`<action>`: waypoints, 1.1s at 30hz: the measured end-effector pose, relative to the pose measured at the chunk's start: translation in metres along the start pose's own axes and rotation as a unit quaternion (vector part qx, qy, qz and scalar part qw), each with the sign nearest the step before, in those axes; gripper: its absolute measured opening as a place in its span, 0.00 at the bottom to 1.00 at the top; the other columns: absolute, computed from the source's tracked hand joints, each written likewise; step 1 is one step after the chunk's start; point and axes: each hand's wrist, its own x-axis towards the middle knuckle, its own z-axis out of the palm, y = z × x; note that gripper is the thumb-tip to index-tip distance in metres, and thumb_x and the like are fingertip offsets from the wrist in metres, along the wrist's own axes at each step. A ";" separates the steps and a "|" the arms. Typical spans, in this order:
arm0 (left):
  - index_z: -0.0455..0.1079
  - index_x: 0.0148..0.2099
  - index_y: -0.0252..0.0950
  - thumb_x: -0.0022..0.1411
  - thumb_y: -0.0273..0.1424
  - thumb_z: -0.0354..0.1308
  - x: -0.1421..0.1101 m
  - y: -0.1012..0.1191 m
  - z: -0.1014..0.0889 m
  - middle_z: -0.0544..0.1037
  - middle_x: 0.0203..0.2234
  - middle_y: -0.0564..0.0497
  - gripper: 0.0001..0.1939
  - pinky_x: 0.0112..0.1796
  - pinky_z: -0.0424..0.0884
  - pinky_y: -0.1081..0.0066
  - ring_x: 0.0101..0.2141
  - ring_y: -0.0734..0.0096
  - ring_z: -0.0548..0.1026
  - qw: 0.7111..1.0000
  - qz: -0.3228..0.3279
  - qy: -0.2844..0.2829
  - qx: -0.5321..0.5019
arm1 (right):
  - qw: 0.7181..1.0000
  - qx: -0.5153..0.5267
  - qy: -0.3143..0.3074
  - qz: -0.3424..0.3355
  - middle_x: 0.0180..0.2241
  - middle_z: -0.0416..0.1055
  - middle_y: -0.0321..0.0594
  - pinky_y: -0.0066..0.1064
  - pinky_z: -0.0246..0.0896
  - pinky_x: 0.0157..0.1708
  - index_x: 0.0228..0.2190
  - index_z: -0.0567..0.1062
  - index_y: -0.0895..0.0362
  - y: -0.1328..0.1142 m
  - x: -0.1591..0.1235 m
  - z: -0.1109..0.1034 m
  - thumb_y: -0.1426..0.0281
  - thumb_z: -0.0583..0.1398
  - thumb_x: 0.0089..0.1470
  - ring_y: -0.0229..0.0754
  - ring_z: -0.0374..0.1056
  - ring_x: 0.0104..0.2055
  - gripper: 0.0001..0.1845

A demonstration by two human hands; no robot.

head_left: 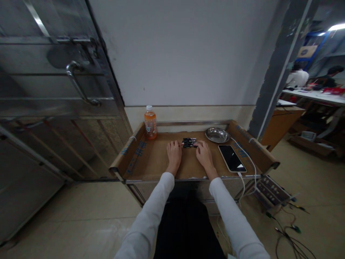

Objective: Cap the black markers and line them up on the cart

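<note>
Several black-and-white sticks that look like pens (pixel 189 142) lie side by side in a small stack on the brown cardboard tabletop (pixel 157 163). My left hand (pixel 174 154) rests at their left end, its fingers bent and thumb and index finger at the tips. From the other side, my right hand (pixel 204 154) presses its curled fingers against the right end. The pens lie crosswise between the two hands. My palms and some fingertips are hidden from above.
An orange drink bottle (pixel 150 124) stands at the back left. At the right are a round metal dish (pixel 217 135) and a phone (pixel 231 158) with a white cable (pixel 252 158). Raised cardboard sides (pixel 250 145) edge the cart. People sit at a far table (pixel 318 96).
</note>
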 end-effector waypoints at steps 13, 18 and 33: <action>0.64 0.40 0.32 0.62 0.20 0.45 0.004 -0.007 0.020 0.68 0.38 0.42 0.08 0.44 0.68 0.62 0.41 0.63 0.70 0.996 0.027 -0.009 -0.085 | 0.989 -0.129 -0.038 0.056 0.40 0.69 0.48 0.36 0.56 0.43 0.39 0.73 0.58 0.007 -0.004 0.009 0.77 0.51 0.55 0.47 0.61 0.44 0.13; 0.67 0.39 0.35 0.62 0.22 0.50 0.003 -0.003 0.023 0.69 0.38 0.45 0.06 0.46 0.69 0.62 0.41 0.65 0.71 0.971 0.161 -0.093 -0.148 | 0.988 -0.142 -0.036 0.046 0.39 0.68 0.46 0.35 0.54 0.43 0.37 0.73 0.57 0.007 -0.004 0.009 0.74 0.53 0.56 0.46 0.61 0.43 0.10; 0.67 0.40 0.36 0.63 0.26 0.52 0.003 -0.002 0.025 0.73 0.40 0.47 0.04 0.48 0.69 0.62 0.43 0.66 0.73 0.954 0.190 -0.148 -0.179 | 0.992 -0.096 -0.086 0.009 0.39 0.71 0.45 0.36 0.53 0.43 0.37 0.74 0.55 0.005 -0.001 0.009 0.70 0.53 0.60 0.47 0.63 0.44 0.10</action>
